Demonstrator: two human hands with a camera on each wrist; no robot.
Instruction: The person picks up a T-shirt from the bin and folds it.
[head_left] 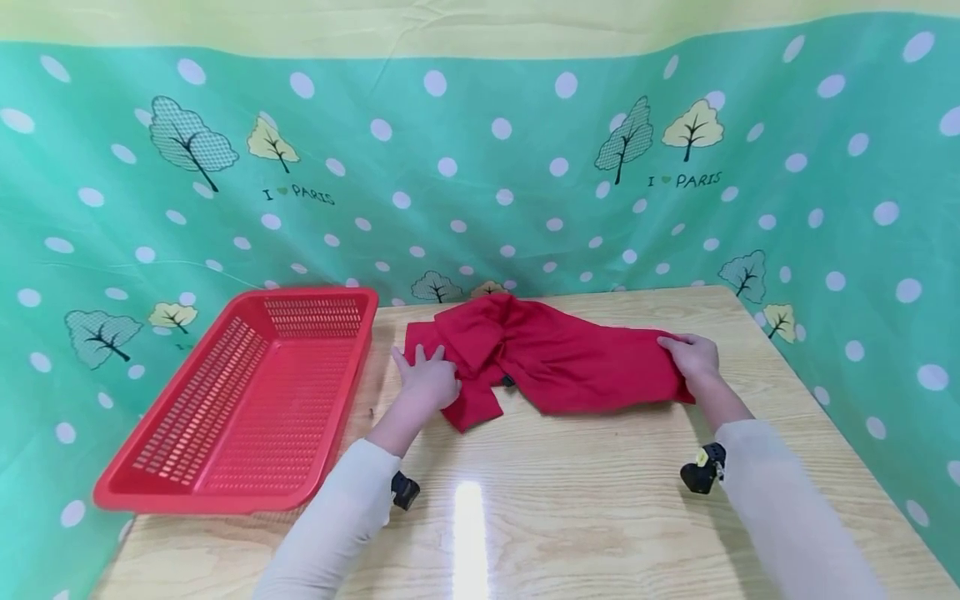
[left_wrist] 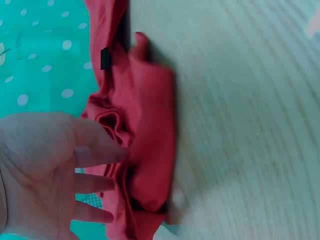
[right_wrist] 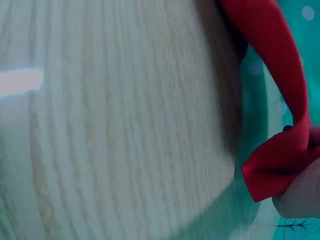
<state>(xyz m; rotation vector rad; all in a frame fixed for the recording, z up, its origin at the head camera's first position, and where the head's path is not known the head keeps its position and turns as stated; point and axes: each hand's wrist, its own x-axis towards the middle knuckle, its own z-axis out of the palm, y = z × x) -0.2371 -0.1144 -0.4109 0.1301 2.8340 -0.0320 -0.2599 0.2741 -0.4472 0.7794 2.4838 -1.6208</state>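
We've got the cloth (head_left: 592,367) on the table (head_left: 562,508), right hand (head_left: 693,360) pinching one end, left hand (head_left: 429,385) with fingers wide at the other. Left of it, we see the basket (head_left: 202,502), bottom (head_left: 273,408) on show.

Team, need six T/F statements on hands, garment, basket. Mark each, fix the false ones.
1. The right hand grips one end of the red garment. True.
2. The red basket has perforated walls. True.
3. The garment lies inside the basket. False: it is outside, mostly spread on the wooden table.
4. The left hand has its fingers spread. True.
5. The basket stands to the garment's right in the head view. False: it stands to the left.
6. Both forearms are bare. False: pale sleeves cover them.
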